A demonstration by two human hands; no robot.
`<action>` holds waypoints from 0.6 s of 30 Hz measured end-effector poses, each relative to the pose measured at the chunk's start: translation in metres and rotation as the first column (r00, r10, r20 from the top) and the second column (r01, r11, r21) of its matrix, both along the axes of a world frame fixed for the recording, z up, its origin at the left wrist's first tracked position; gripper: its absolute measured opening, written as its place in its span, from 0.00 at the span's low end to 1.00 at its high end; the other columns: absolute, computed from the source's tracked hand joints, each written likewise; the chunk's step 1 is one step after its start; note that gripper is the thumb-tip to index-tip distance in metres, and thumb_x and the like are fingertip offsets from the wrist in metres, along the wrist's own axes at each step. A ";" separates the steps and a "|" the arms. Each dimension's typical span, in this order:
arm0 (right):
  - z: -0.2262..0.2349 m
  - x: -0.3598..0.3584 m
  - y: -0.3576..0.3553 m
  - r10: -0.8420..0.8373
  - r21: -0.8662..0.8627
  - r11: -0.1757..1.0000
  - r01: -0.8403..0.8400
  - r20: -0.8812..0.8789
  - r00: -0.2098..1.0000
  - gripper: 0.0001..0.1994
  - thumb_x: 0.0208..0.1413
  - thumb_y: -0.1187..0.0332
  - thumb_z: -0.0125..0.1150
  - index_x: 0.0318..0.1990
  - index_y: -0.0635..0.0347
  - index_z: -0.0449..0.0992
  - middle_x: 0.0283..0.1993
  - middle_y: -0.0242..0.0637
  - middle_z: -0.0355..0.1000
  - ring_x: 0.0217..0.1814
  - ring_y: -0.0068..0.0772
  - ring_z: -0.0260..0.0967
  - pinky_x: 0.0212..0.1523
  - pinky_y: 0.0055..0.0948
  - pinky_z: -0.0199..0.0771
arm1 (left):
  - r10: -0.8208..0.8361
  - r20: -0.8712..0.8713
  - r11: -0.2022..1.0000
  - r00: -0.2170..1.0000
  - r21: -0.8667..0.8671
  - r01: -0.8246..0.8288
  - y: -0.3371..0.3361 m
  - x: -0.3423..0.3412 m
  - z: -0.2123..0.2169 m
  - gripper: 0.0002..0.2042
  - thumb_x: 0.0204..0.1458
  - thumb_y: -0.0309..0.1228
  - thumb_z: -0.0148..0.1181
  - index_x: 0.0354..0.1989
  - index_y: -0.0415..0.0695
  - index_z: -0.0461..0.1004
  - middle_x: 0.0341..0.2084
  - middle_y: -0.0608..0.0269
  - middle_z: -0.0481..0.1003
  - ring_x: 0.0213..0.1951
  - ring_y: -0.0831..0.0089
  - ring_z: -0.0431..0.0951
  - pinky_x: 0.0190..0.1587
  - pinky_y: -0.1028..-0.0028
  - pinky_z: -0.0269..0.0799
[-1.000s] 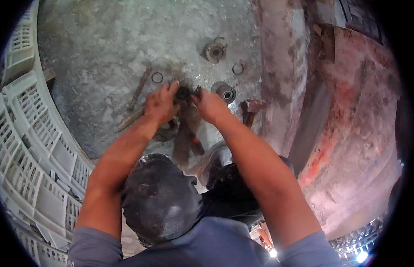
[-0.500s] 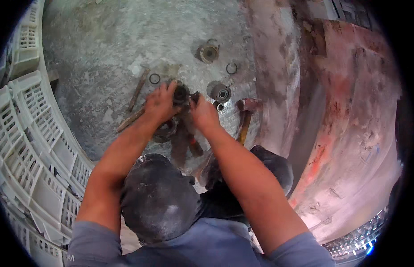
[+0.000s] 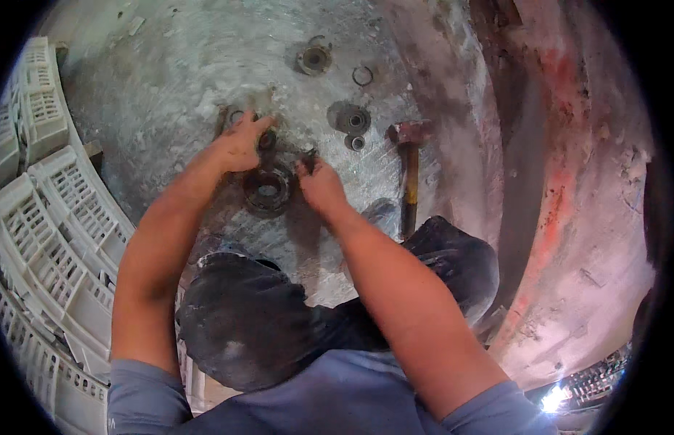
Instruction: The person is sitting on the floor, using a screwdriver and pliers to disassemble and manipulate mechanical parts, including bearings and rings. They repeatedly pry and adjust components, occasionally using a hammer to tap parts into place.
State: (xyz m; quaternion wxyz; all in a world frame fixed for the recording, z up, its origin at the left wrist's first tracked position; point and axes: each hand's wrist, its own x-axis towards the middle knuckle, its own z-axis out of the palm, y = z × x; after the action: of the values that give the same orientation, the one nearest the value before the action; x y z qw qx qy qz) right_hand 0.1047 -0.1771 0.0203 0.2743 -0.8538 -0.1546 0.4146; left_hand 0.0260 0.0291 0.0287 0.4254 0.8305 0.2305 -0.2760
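The dark round metal housing (image 3: 266,190) lay on the concrete floor (image 3: 170,80), between my two hands and just ahead of my knees. My left hand (image 3: 239,145) rested above it, fingers closed on a small dark part (image 3: 268,138) at its upper rim. My right hand (image 3: 320,185) sat just right of the housing, its grip pinched together on a small dark tool (image 3: 308,156). Further right lay a bearing (image 3: 349,117), a small ring (image 3: 355,142) and a hammer (image 3: 408,168). A flanged disc (image 3: 313,59) and a snap ring (image 3: 362,75) lay beyond. White plastic crates (image 3: 47,225) stood at left.
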 end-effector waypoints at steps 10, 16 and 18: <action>0.007 -0.015 0.004 0.032 -0.166 0.985 -0.053 -0.124 0.992 0.20 0.61 0.56 0.54 0.51 0.62 0.74 0.50 0.53 0.75 0.54 0.56 0.71 0.54 0.44 0.69 | -0.003 0.155 1.000 0.988 0.009 0.002 -0.011 -0.022 -0.042 0.40 0.41 0.30 0.68 0.65 0.40 0.57 0.61 0.41 0.60 0.63 0.46 0.60 0.66 0.60 0.56; 0.002 -0.017 0.007 0.021 -0.127 0.991 -0.045 -0.183 0.983 0.20 0.61 0.56 0.54 0.53 0.62 0.73 0.51 0.53 0.74 0.56 0.55 0.70 0.55 0.44 0.68 | 0.371 0.239 0.921 0.897 0.031 -0.389 -0.034 -0.038 -0.036 0.41 0.34 0.32 0.75 0.61 0.46 0.61 0.56 0.43 0.62 0.59 0.45 0.66 0.60 0.61 0.66; 0.003 -0.017 0.010 0.022 -0.113 0.993 -0.045 -0.197 0.980 0.20 0.61 0.57 0.54 0.54 0.62 0.72 0.51 0.52 0.74 0.56 0.55 0.70 0.56 0.44 0.68 | 0.447 0.261 0.890 0.855 -0.033 -0.455 -0.033 -0.044 -0.047 0.39 0.33 0.31 0.74 0.60 0.45 0.64 0.54 0.45 0.67 0.57 0.49 0.69 0.59 0.63 0.67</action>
State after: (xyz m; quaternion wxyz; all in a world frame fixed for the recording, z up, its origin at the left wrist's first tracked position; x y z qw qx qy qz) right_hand 0.0873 -0.1675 0.0232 0.2310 -0.8207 -0.1166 0.5094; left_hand -0.0177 -0.0041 -0.0186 0.4922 0.7887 0.3645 -0.0530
